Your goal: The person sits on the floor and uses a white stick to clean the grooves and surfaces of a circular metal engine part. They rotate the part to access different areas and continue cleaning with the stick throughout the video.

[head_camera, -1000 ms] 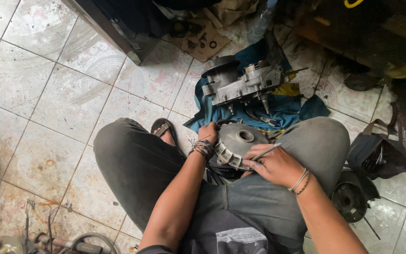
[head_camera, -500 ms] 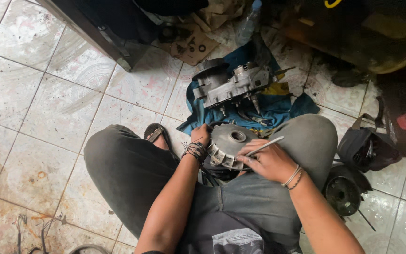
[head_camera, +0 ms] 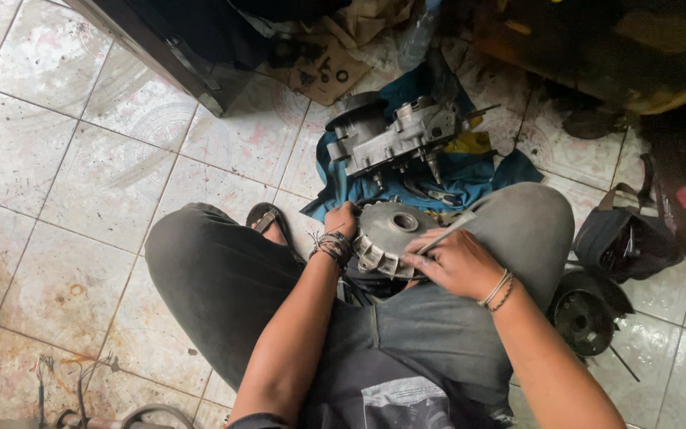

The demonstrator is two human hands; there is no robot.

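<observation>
On the person's lap rests a round grey metal pulley disc (head_camera: 391, 235); it looks heavy, rigid and probably greasy, best gripped at its finned rim. The right hand (head_camera: 456, 262), at the disc's 4 o'clock, pinches a thin metal rod (head_camera: 448, 230) laid across its face. The left hand (head_camera: 341, 222) clasps the rim at 9 o'clock. Beyond, at 12 o'clock, an engine casing (head_camera: 395, 137) sits on a blue cloth (head_camera: 470, 173).

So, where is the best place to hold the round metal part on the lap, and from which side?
Probably by its outer rim, from the left. The round part sits tilted on the lap, its face with the centre hole turned up, and the finned rim gives the fingers an edge. The left hand already grips that rim there; the right hand works on the right side with a thin tool.
</observation>
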